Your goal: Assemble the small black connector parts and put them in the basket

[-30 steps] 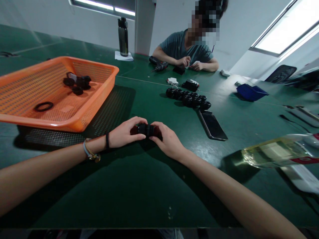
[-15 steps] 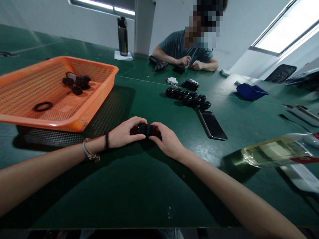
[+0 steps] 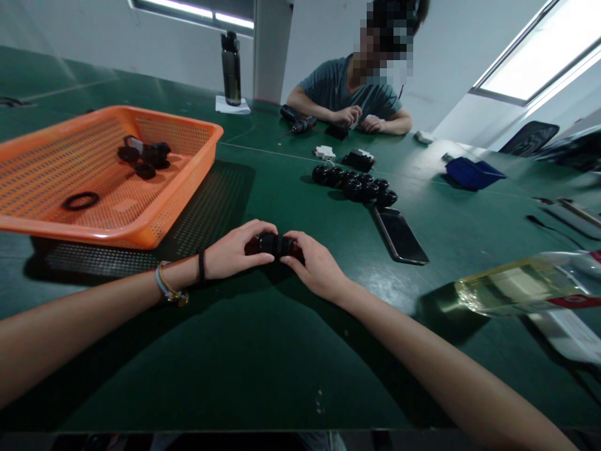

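Note:
On the green table in front of me, my left hand [image 3: 237,252] grips one end of a black ribbed round part [image 3: 272,244]. Curled round the other end is my right hand [image 3: 315,263]. The part lies sideways between both thumbs and fingers, and its ends are hidden by them. Whether it is one piece or two pressed together, I cannot tell. Farther off to the right, several small black wheel-like parts [image 3: 354,185] stand in rows. An orange basket [image 3: 154,225] on the left holds a black ring [image 3: 81,201] and several black round parts [image 3: 145,156].
A phone [image 3: 400,235] lies right of my hands, near a bottle of yellowish liquid [image 3: 511,285]. Across the table a person [image 3: 350,94] works beside a power drill [image 3: 303,124]. A dark drinking bottle [image 3: 231,72] and a blue tray [image 3: 474,174] stand farther back.
My hands and the black part keep their place. Across the table, the person's hands and head have shifted slightly.

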`<state>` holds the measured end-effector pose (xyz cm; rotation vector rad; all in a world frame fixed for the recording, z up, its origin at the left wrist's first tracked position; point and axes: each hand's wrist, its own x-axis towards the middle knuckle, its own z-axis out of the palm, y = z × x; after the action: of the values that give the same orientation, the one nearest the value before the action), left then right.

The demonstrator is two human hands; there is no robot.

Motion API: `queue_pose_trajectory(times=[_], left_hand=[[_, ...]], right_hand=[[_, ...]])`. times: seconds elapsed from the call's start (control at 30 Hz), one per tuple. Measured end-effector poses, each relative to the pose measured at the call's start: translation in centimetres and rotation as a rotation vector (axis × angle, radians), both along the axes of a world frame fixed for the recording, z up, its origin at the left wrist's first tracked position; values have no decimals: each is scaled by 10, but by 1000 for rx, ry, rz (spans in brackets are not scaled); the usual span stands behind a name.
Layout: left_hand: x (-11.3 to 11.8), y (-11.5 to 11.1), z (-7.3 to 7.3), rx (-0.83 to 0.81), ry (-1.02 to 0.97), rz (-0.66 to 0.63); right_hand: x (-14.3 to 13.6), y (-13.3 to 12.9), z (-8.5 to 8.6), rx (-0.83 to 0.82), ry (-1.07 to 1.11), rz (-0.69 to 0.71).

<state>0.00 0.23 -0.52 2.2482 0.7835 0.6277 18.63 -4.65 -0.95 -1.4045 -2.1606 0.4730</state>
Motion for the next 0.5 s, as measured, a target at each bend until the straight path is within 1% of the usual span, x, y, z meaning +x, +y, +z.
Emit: queue_pose_trajectory(times=[0.5], left_hand=[[0,-1,1,-10,-3,8]], right_hand=[[0,1,-1,-9,-19,0]])
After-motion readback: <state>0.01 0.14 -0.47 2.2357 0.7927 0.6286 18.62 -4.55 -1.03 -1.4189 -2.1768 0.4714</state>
